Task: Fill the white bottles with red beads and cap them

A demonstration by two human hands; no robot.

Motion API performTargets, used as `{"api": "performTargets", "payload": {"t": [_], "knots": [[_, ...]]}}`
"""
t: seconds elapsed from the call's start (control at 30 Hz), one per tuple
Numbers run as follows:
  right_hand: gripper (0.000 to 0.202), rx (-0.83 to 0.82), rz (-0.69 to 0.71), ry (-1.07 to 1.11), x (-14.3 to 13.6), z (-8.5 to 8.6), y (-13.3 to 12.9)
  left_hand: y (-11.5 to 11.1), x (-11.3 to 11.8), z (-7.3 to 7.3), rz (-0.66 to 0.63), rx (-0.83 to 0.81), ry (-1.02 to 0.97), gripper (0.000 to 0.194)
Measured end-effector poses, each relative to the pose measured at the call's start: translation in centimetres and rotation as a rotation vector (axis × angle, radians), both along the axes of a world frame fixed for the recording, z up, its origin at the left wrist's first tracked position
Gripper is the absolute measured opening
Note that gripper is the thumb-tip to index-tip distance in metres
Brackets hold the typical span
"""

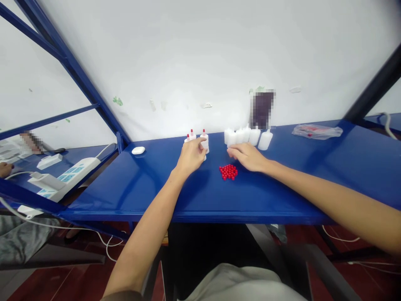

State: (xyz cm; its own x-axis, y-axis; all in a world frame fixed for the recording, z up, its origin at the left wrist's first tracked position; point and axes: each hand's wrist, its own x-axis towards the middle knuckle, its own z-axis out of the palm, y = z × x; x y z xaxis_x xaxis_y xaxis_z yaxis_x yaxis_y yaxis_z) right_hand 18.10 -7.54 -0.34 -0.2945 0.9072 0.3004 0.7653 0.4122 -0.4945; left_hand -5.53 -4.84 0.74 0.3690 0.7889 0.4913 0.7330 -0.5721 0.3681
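My left hand is closed around a small white squeeze bottle with a red tip cap, its finger and thumb at the bottle's side. Just behind that hand stand other red-capped white bottles, partly hidden by my fingers. My right hand hovers low over the table with its fingers loosely stretched to the left; nothing shows in it. Close behind it is a group of uncapped white bottles, and one more bottle leans slightly at the group's right. Small red caps lie in a loose patch between my hands, nearer to me.
The blue table meets a white wall. A white oval case lies at the left and a clear plastic bag at the back right. Left of the blue frame are a power strip and another person's hand.
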Motion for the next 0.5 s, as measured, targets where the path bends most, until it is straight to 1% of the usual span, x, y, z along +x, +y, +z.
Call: {"api": "performTargets", "payload": {"t": [0.07, 0.13, 0.17, 0.2, 0.33, 0.5], "knots": [[0.04, -0.002, 0.1, 0.115, -0.2, 0.1, -0.3, -0.5, 0.8, -0.1, -0.175, 0.141, -0.15, 0.027], [0.038, -0.004, 0.204, 0.213, -0.4, 0.1, -0.5, -1.2, 1.9, -0.3, -0.377, 0.253, -0.273, 0.016], [0.038, -0.003, 0.245, 0.248, -0.6, 0.1, -0.7, -1.6, 2.4, -0.5, -0.439, 0.281, -0.32, 0.013], [0.038, -0.001, 0.278, 0.277, -0.7, 0.1, -0.8, -1.9, 3.0, -0.7, -0.475, 0.291, -0.36, 0.012], [0.038, 0.01, 0.349, 0.328, -1.3, 0.2, -1.2, -2.6, 4.2, -1.4, -0.512, 0.266, -0.408, 0.019], [0.026, 0.011, 0.309, 0.333, -1.6, 0.3, -1.5, -2.5, 4.4, -1.8, -0.508, 0.266, -0.391, 0.017]]}}
